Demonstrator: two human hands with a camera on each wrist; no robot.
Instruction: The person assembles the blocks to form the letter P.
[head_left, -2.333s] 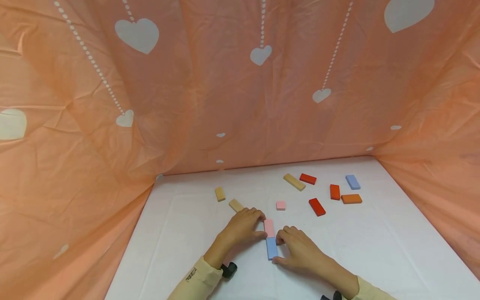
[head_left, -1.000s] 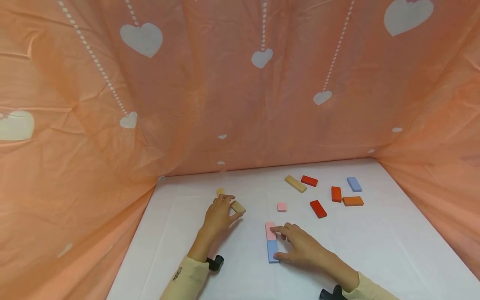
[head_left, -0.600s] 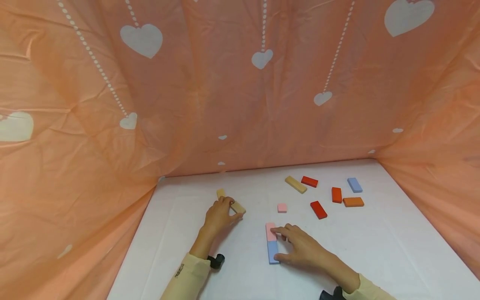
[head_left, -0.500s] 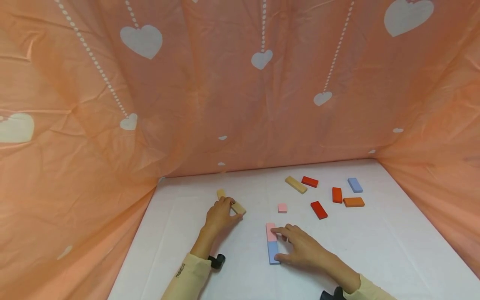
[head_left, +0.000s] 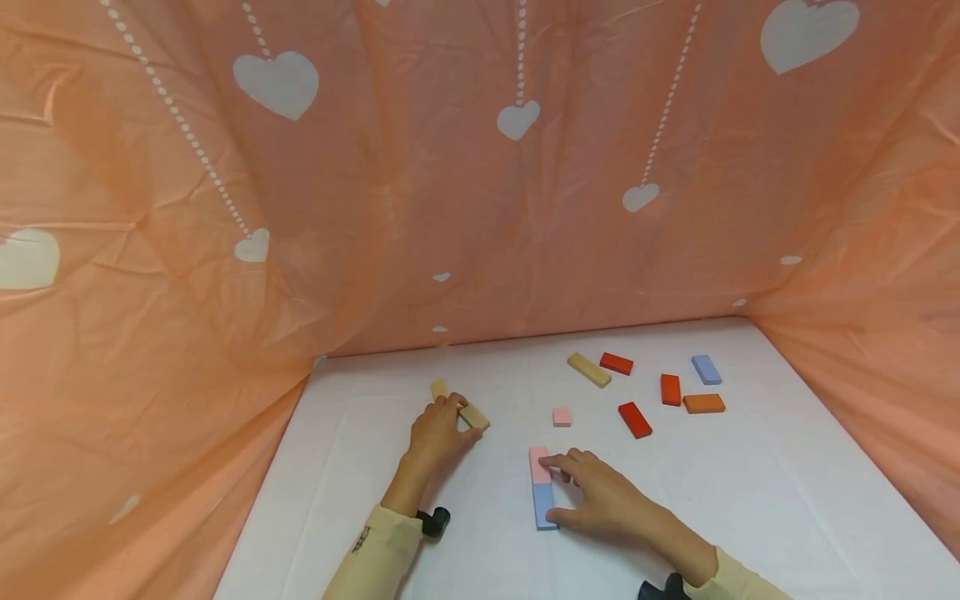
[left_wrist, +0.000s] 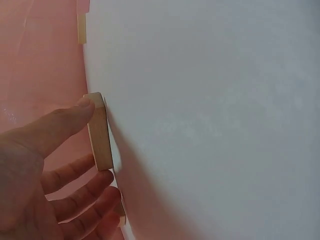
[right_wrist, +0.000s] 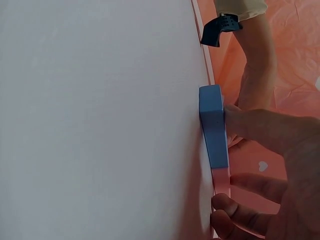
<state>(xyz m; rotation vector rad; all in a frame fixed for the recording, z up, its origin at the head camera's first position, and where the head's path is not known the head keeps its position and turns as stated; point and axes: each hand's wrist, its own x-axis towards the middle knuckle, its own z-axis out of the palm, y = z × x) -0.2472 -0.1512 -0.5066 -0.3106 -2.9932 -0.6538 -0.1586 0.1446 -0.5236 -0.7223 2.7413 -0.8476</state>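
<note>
left hand [head_left: 433,433]: fingers [left_wrist: 79,194] bent, pinching | right hand [head_left: 600,497]: fingers [right_wrist: 260,186] spread (palm down)

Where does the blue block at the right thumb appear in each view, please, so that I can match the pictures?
Head: the blue block is low, right of centre, end to end with the pink block, by the right hand.
Left wrist: not in this picture.
Right wrist: right of centre, above the pink block, by the same hand.
Shared landmark: the white table surface, in all three.

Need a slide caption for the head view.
Left hand holds a wooden block; right hand touches a pink block and a blue block set end to end.
</note>
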